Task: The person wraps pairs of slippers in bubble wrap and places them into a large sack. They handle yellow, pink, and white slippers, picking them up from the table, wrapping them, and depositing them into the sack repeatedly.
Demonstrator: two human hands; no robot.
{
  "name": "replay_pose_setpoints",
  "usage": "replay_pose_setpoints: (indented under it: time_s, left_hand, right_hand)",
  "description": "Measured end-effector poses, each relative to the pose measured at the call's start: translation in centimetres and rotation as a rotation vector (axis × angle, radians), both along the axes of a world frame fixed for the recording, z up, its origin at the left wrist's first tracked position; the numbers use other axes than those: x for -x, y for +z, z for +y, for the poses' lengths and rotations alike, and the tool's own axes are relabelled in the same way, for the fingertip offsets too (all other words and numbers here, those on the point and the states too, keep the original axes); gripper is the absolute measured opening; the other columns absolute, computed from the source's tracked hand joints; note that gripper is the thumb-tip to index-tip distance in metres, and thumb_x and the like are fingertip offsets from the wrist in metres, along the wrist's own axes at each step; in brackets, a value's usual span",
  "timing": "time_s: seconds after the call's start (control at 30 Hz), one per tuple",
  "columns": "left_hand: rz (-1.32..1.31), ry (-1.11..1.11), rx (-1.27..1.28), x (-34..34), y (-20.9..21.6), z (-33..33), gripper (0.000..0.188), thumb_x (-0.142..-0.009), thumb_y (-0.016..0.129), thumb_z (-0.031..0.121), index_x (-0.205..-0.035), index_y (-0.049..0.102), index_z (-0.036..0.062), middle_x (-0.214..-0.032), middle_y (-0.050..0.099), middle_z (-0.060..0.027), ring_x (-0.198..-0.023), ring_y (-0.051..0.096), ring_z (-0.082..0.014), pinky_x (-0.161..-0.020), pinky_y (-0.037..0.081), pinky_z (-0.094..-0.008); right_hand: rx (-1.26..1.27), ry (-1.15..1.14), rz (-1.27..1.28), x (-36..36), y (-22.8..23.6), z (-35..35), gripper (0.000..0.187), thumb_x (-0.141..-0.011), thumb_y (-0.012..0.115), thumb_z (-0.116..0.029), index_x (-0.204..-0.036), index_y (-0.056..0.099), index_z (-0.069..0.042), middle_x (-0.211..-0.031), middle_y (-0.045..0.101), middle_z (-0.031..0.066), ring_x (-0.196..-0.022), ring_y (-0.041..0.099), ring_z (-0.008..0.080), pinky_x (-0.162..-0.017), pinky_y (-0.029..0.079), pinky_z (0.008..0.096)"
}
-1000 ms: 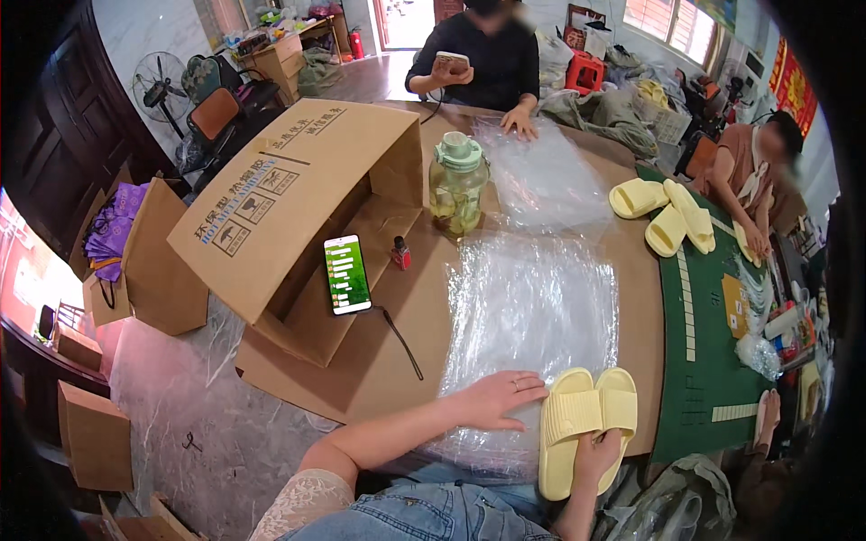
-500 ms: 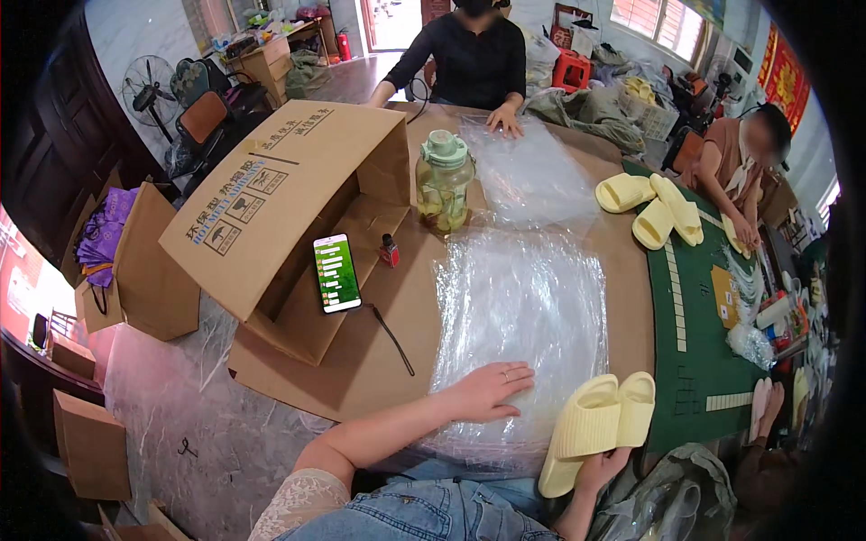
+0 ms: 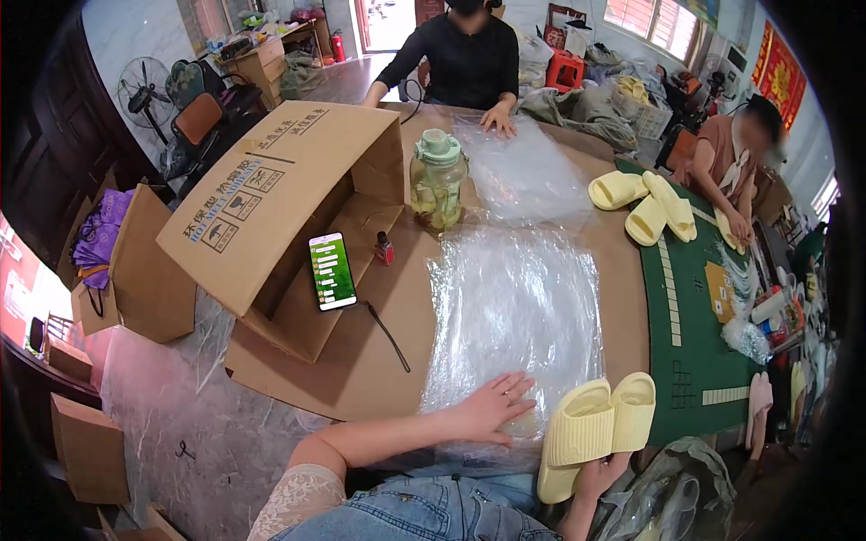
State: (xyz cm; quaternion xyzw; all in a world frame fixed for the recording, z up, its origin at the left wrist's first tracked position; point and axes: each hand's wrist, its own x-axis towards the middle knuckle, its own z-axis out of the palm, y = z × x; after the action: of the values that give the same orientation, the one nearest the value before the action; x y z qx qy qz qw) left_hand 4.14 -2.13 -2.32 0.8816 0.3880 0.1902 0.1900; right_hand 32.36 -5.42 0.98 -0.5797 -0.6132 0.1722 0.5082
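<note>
A stack of clear plastic bags (image 3: 514,307) lies on the cardboard-covered table before me. My left hand (image 3: 496,406) rests on its near part with fingers spread, a ring on one of them. At the table's near right edge, my right hand (image 3: 604,473) grips a pair of pale yellow slippers (image 3: 582,428) from below. The two slippers sit side by side with their ribbed straps toward me, beside the bags' right edge; part of my grip is hidden behind them.
An open carton (image 3: 262,171) holds up a phone (image 3: 333,272); a small red bottle (image 3: 385,248) and a lidded jar (image 3: 437,180) stand nearby. Across the table a person (image 3: 460,59) touches more bags (image 3: 519,167). More slippers (image 3: 667,207) lie near a green mat (image 3: 695,361) at right, where another person works.
My left hand has slid slightly down the bags, its fingers more spread. The slippers in my right hand have turned a little more upright. The whole view has shifted slightly.
</note>
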Motion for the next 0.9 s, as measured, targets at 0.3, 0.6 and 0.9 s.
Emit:
replay_pose_setpoints:
  time_s: [0.3,0.6,0.9]
  left_hand:
    - [-0.067,0.092,-0.069,-0.5,-1.3,0.0,0.049,-0.093,0.063,0.034,-0.133,0.058,0.0077,-0.154,0.039,-0.02,-0.142,0.036,-0.0403,-0.117,0.03,-0.0514]
    - [-0.436,0.236,0.096,0.0,0.2,1.1,0.03,-0.097,0.059,0.022,-0.122,0.068,0.0076,-0.13,0.063,-0.0177,-0.122,0.057,-0.0362,-0.106,0.044,-0.0451]
    - [-0.506,0.401,0.206,-0.9,3.3,2.0,0.019,-0.091,0.067,0.015,-0.107,0.076,0.0088,-0.117,0.069,-0.012,-0.104,0.064,-0.0273,-0.09,0.052,-0.0372]
  right_hand:
    - [0.057,0.017,0.004,0.7,1.3,-1.0,0.042,-0.086,0.07,-0.005,-0.126,0.061,0.004,-0.127,0.059,0.0154,-0.113,0.059,0.0294,-0.097,0.045,0.0383]
    - [0.055,-0.026,-0.016,-2.9,0.7,-2.0,0.039,-0.089,0.068,-0.007,-0.126,0.061,0.003,-0.118,0.066,0.0111,-0.108,0.063,0.0239,-0.093,0.049,0.0345]
    - [0.833,0.378,0.964,-2.8,8.0,-5.0,0.038,-0.096,0.059,-0.015,-0.129,0.061,0.003,-0.123,0.067,0.0101,-0.111,0.063,0.0166,-0.094,0.05,0.0315]
